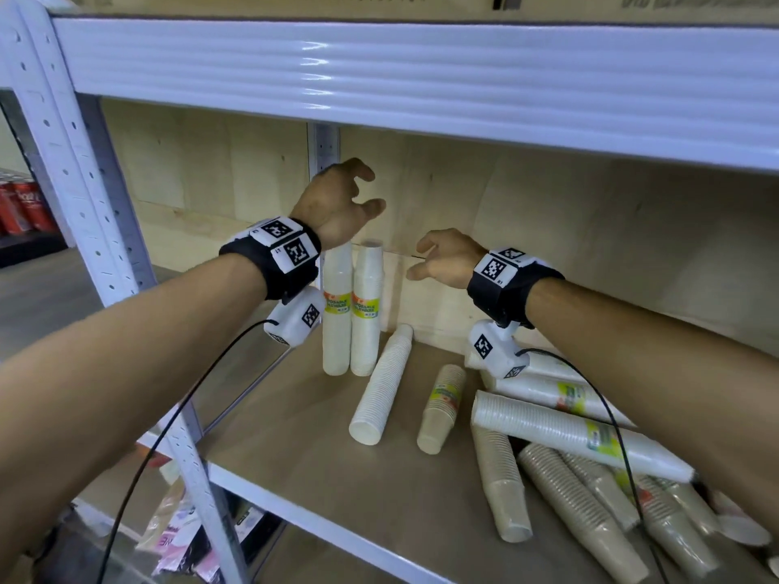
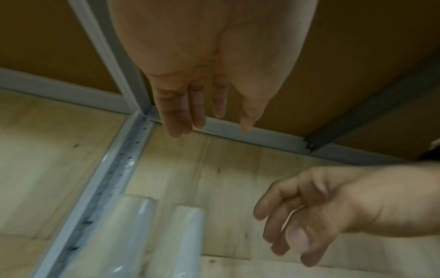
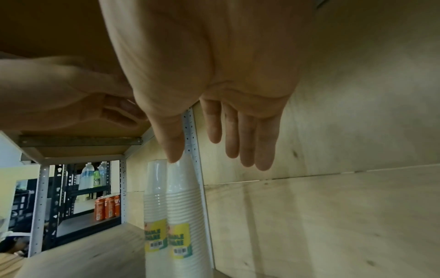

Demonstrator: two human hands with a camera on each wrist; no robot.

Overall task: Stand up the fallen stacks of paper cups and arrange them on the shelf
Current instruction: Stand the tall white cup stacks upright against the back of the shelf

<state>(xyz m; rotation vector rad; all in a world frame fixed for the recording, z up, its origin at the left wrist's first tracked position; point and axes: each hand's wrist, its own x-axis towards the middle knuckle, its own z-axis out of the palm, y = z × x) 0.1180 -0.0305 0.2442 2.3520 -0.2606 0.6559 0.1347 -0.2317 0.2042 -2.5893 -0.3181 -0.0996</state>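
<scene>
Two wrapped white cup stacks (image 1: 353,309) (image 3: 176,216) stand upright side by side at the back left of the wooden shelf (image 1: 303,453). My left hand (image 1: 350,196) (image 2: 204,112) hovers above them, fingers loose, holding nothing. To their right my right hand (image 1: 430,255) (image 3: 223,146) hangs in the air, fingers straight, also empty. A white stack (image 1: 381,387) and a short beige stack (image 1: 442,408) lie fallen in the middle. Several more white and beige stacks (image 1: 569,469) lie piled at the right.
The upper shelf's white beam (image 1: 421,78) runs low over both hands. A white upright post (image 1: 84,183) stands at the left front corner. Plywood (image 1: 590,255) backs the bay. Red cans (image 1: 25,204) stand on a neighbouring rack. Packets (image 1: 185,541) lie on the shelf below.
</scene>
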